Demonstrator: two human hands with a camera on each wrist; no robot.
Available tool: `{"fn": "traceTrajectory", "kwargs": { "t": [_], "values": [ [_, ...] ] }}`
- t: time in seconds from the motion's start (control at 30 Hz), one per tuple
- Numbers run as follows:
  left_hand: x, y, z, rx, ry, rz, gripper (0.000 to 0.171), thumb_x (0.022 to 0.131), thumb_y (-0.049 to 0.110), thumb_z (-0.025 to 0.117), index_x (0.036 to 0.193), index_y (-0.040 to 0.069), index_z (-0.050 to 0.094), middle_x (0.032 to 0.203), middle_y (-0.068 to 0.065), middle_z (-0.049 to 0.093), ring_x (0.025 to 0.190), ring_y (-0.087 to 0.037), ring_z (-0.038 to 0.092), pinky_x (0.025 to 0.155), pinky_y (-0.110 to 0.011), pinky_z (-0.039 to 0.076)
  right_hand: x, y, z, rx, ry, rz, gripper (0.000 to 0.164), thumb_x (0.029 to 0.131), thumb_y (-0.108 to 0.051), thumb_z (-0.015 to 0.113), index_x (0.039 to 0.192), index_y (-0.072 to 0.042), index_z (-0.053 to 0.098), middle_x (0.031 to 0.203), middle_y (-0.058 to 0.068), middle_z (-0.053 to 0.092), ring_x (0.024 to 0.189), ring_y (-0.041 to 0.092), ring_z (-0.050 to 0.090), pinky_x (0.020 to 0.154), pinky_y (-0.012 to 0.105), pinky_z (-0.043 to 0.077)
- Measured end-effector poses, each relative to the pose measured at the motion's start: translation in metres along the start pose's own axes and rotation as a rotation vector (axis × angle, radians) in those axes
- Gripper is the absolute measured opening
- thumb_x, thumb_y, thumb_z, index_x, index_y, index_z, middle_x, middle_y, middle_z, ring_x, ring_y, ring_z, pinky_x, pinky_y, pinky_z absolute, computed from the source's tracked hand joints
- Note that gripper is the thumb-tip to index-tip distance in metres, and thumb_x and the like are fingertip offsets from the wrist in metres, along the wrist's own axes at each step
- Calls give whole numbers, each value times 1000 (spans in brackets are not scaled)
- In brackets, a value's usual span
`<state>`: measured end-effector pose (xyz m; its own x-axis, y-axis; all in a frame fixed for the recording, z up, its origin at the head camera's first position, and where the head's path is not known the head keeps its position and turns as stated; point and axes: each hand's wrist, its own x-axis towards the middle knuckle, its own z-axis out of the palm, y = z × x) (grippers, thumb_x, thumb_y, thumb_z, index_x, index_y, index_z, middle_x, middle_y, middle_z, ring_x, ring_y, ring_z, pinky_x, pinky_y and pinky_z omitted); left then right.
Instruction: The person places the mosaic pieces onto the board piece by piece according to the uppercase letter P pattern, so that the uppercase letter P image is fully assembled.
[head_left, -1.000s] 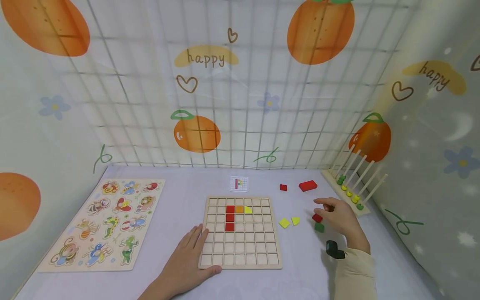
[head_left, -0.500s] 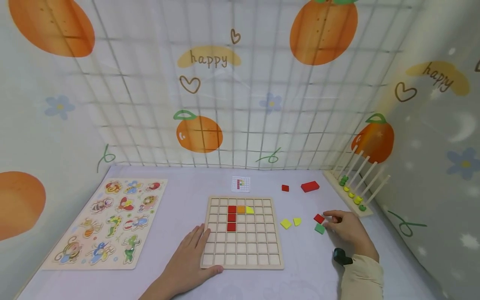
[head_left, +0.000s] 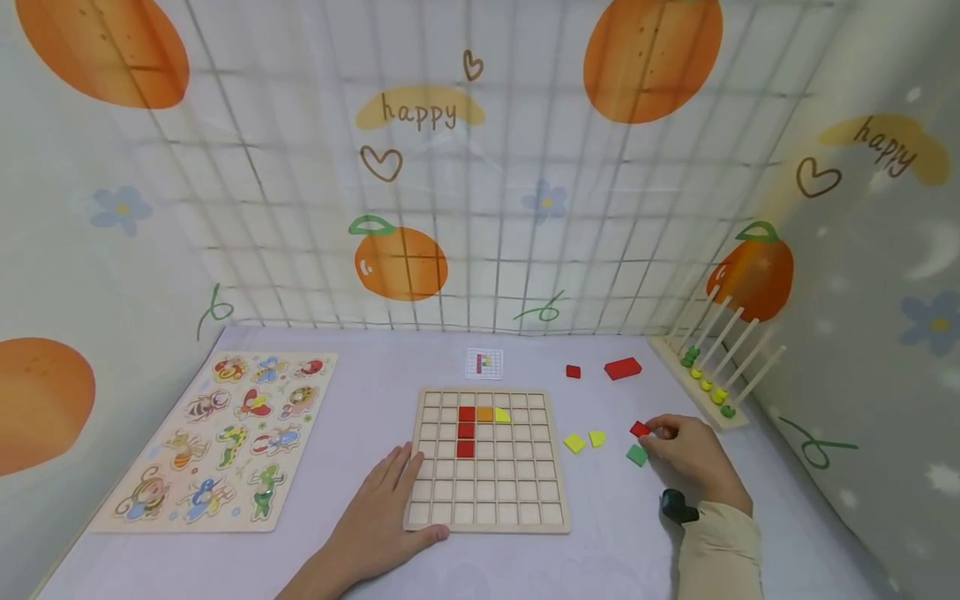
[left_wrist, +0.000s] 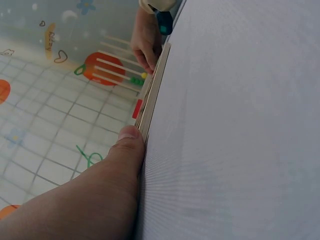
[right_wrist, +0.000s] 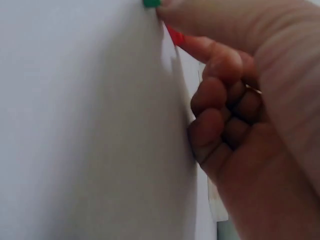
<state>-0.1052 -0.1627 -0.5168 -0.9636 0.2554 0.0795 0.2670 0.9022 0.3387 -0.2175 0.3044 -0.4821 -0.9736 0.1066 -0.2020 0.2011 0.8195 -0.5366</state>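
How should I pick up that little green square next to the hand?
Pinch the green tile by two opposite side edges, coming from above. It lies flat on the table, so probably only its thin edges offer a hold. The right hand crowds its right side.

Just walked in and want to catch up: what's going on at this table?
A person is working at a wooden grid board. Their left hand rests flat at its near left corner. The right hand pinches a small red tile, with a green tile beside it. The board holds three red tiles in a column, an orange one and a yellow one. Two yellow pieces lie loose beside the board.
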Motion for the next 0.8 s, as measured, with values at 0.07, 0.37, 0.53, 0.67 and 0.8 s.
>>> {"fn": "traceTrajectory", "kwargs": {
  "t": [0.07, 0.37, 0.53, 0.67, 0.8],
  "values": [
    [0, 0, -1, -4, 1, -2, 118, 78, 90, 51, 161, 9, 30, 170, -14, 24, 157, -34, 24, 126, -52, 26, 1, -3, 1, -4, 3, -4, 41, 90, -28, 75, 120, -1, 68, 96, 11, 60, 97, 29, 52, 76, 34, 49],
    [0, -1, 1, -9, 2, 0, 117, 78, 90, 51, 161, 10, 30, 170, -13, 24, 157, -33, 23, 127, -52, 25, 3, -7, 3, 17, 3, 36, 45, 88, -25, 73, 123, 2, 66, 107, 18, 64, 102, 34, 53, 87, 48, 55],
    [1, 0, 0, -1, 1, -2, 118, 78, 91, 50, 161, 10, 29, 170, -13, 23, 157, -33, 23, 127, -51, 25, 2, -8, 0, 14, 8, 20, 47, 87, -28, 73, 123, 2, 66, 106, 17, 64, 101, 33, 53, 82, 43, 55],
    [1, 1, -1, 1, 0, 1, 118, 78, 90, 51, 161, 9, 30, 170, -14, 24, 157, -33, 23, 127, -51, 25, 2, -10, -1, 1, 13, 3, 48, 87, -29, 72, 123, 2, 66, 103, 17, 65, 98, 32, 53, 76, 36, 53],
    [0, 1, -1, 6, -3, -3, 118, 78, 90, 51, 161, 9, 29, 170, -14, 24, 157, -34, 23, 127, -51, 25, 3, -12, 0, 0, 18, -4, 47, 88, -29, 72, 123, 2, 66, 98, 14, 62, 95, 29, 53, 67, 30, 47]
  ]
}}
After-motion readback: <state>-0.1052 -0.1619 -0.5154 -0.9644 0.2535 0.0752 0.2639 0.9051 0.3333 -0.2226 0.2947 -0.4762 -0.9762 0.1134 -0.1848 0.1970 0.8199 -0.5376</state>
